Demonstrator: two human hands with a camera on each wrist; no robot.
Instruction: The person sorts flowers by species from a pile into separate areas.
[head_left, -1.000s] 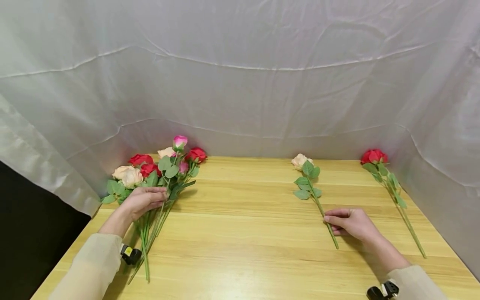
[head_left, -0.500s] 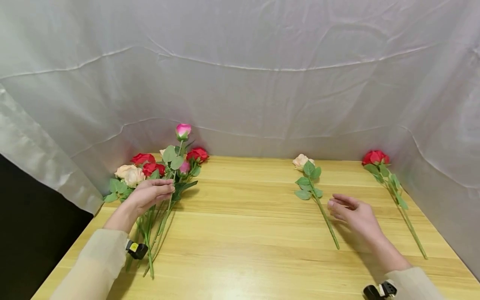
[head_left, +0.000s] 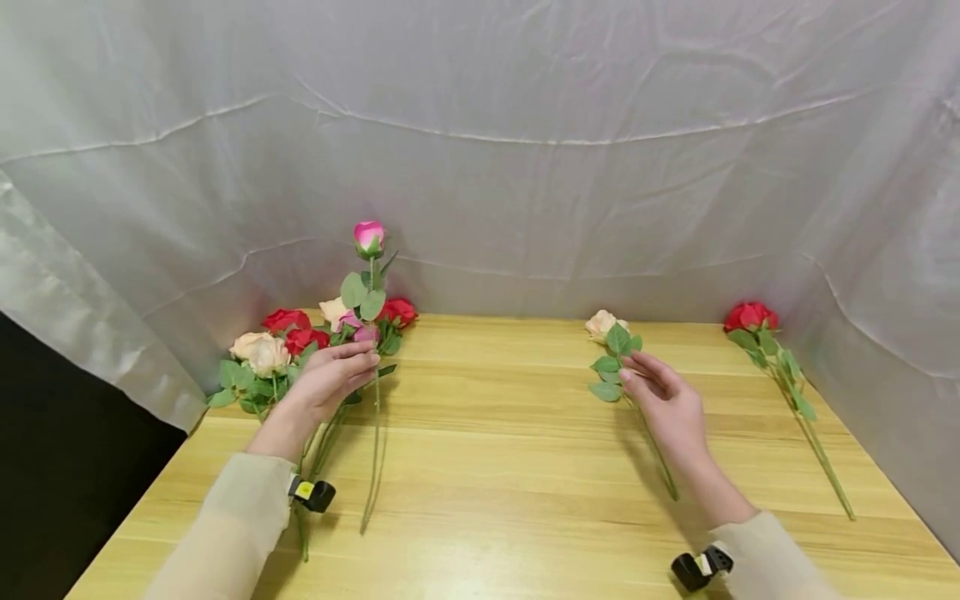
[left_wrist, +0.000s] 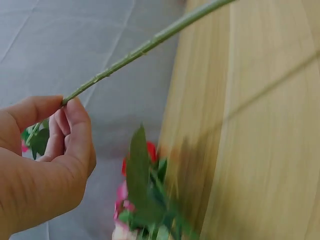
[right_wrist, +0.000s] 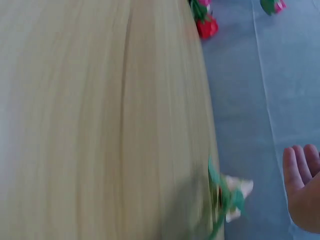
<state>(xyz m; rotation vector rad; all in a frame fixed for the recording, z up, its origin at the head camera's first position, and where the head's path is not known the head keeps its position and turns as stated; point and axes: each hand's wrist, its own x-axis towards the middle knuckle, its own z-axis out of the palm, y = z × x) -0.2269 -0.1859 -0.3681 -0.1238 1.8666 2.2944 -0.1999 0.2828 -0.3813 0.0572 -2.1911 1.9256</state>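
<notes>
Between thumb and fingertips my left hand (head_left: pixel 333 379) pinches the stem of a pink rose (head_left: pixel 369 239), which it holds nearly upright over the left side of the table. In the left wrist view its green stem (left_wrist: pixel 145 48) runs from the fingertips to the upper right. My right hand (head_left: pixel 667 408) is above a cream rose (head_left: pixel 602 324) lying on the table; its fingers overlap the leaves in the head view. The right wrist view shows that hand (right_wrist: pixel 305 190) with fingers extended and nothing in them, apart from the rose head (right_wrist: pixel 237 195).
Red roses (head_left: pixel 303 340), cream roses (head_left: pixel 262 353) and pink ones lie heaped at the table's left side, stems toward the front. A single red rose (head_left: pixel 752 317) lies near the right edge. A grey cloth (head_left: pixel 525 167) hangs behind the wooden table (head_left: pixel 495 467).
My left hand has lifted the pink rose out of the heap and moved it right, more upright. My right hand has let go of the cream rose's stem and moved up and left.
</notes>
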